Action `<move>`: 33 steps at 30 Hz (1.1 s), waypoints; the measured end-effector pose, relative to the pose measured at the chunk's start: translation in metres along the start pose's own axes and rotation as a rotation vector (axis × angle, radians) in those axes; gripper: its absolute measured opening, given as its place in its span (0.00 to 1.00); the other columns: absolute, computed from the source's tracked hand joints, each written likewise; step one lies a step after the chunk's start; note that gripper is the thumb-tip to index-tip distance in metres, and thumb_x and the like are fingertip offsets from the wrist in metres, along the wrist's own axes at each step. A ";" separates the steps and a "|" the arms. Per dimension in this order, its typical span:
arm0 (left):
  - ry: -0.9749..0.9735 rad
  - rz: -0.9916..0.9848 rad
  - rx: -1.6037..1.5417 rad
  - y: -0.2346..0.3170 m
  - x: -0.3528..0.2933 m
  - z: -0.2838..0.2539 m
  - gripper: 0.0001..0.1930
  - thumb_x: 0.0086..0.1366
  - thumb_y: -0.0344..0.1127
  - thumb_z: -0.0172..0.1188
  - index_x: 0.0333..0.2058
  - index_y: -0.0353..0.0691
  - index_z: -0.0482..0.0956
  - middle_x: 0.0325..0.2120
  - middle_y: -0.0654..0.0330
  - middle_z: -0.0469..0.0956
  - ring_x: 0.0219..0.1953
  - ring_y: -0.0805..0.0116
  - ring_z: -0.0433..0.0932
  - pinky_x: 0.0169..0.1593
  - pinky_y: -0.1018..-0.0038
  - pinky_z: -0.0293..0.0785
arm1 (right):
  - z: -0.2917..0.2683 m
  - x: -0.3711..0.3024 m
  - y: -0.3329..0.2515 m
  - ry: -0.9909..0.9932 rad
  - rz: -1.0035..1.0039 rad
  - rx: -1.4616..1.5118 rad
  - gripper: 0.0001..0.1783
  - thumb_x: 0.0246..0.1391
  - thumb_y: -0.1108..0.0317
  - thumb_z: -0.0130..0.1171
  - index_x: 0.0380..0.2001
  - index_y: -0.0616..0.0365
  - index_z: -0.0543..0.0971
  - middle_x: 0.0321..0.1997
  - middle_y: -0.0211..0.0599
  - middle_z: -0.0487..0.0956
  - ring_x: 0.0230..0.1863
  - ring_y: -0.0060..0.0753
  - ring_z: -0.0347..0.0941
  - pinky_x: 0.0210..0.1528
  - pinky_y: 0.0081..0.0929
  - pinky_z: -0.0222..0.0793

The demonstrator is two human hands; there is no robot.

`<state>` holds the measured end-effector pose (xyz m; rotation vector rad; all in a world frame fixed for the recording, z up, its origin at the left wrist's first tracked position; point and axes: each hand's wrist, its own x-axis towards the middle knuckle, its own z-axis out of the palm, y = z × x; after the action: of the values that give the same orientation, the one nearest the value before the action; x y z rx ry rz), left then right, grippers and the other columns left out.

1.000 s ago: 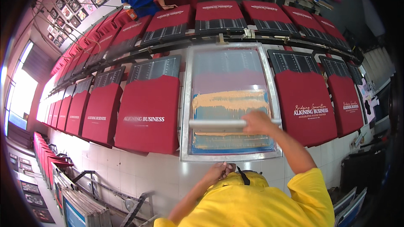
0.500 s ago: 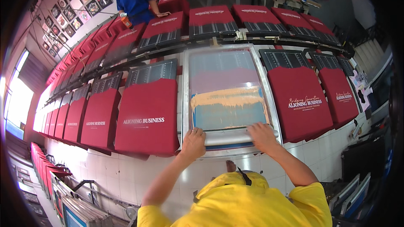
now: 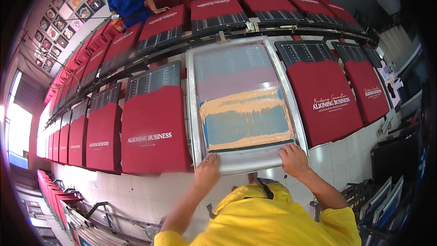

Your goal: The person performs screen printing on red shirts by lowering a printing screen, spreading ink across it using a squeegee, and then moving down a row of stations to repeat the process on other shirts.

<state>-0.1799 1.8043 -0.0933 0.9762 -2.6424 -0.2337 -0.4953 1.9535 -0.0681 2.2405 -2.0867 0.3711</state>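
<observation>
A metal-framed printing screen (image 3: 191, 91) lies over a red T-shirt, which shows dimly through its mesh. Across the near end of the screen rests a wide silver squeegee (image 3: 250, 158). My left hand (image 3: 209, 168) is closed on the squeegee's left end, and my right hand (image 3: 294, 158) grips its right end. Peach-coloured ink (image 3: 243, 101) lies in a thick ragged band mid-screen, with thinner streaks at the sides. Another peach line runs just ahead of the squeegee's blade. Between these bands the mesh looks blue-grey. The squeegee's underside is hidden.
Red printed T-shirts on black boards stand left (image 3: 152, 132) and right (image 3: 321, 102) of the screen. A rail (image 3: 177, 42) separates them from a far row. Beyond it, a co-worker in blue (image 3: 132, 0) rests a hand on a shirt. Framed screens (image 3: 382, 205) lean at lower right.
Both hands have drawn the squeegee toward me to the screen's near end. A peach ink line now shows clearly ahead of the blade. The whole view has shifted slightly.
</observation>
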 end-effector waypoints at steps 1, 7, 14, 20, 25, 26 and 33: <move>-0.017 0.015 0.029 -0.001 0.000 0.003 0.25 0.41 0.21 0.62 0.45 0.35 0.79 0.48 0.56 0.80 0.51 0.59 0.80 0.48 0.67 0.80 | 0.005 -0.003 0.001 0.025 0.003 -0.028 0.08 0.41 0.72 0.58 0.30 0.58 0.77 0.32 0.36 0.74 0.37 0.40 0.71 0.37 0.37 0.67; -0.042 0.047 0.023 -0.033 0.059 0.012 0.20 0.48 0.24 0.60 0.44 0.34 0.80 0.44 0.54 0.82 0.46 0.57 0.82 0.46 0.67 0.81 | 0.022 0.056 0.037 0.026 -0.004 -0.103 0.07 0.44 0.70 0.57 0.30 0.57 0.77 0.32 0.35 0.74 0.38 0.39 0.72 0.37 0.36 0.69; -0.124 -0.010 0.019 -0.081 0.166 0.005 0.13 0.48 0.22 0.59 0.36 0.37 0.78 0.37 0.51 0.81 0.34 0.49 0.83 0.38 0.60 0.80 | 0.026 0.159 0.093 -0.068 0.019 -0.095 0.09 0.37 0.72 0.64 0.28 0.55 0.79 0.35 0.35 0.77 0.42 0.40 0.75 0.44 0.36 0.74; -0.176 -0.077 0.002 -0.054 0.145 -0.020 0.13 0.49 0.21 0.58 0.36 0.38 0.77 0.37 0.50 0.80 0.36 0.48 0.82 0.39 0.57 0.80 | 0.013 0.129 0.087 0.039 -0.048 -0.042 0.10 0.36 0.74 0.65 0.28 0.56 0.78 0.35 0.36 0.76 0.42 0.42 0.74 0.44 0.37 0.74; -0.146 -0.076 -0.027 -0.013 0.029 -0.020 0.25 0.43 0.22 0.61 0.45 0.37 0.79 0.49 0.54 0.80 0.46 0.54 0.82 0.46 0.65 0.80 | -0.005 0.038 0.024 0.036 -0.035 0.022 0.11 0.37 0.74 0.62 0.30 0.57 0.78 0.34 0.36 0.74 0.39 0.40 0.72 0.40 0.35 0.71; -0.128 -0.061 -0.012 -0.006 0.015 -0.018 0.26 0.42 0.22 0.61 0.46 0.36 0.79 0.49 0.55 0.80 0.46 0.56 0.82 0.46 0.66 0.80 | -0.010 0.026 0.015 0.047 -0.029 0.053 0.12 0.37 0.74 0.61 0.30 0.58 0.78 0.33 0.35 0.74 0.38 0.39 0.72 0.38 0.34 0.70; -0.084 0.019 0.034 -0.016 0.010 0.004 0.28 0.40 0.24 0.63 0.47 0.36 0.79 0.50 0.56 0.81 0.50 0.60 0.81 0.47 0.68 0.80 | 0.010 0.021 0.020 -0.039 -0.016 -0.010 0.11 0.37 0.72 0.60 0.29 0.59 0.77 0.31 0.35 0.73 0.36 0.39 0.71 0.36 0.35 0.69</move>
<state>-0.1790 1.7853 -0.0993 0.9721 -2.7388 -0.2315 -0.5125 1.9294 -0.0761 2.2760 -2.0828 0.3184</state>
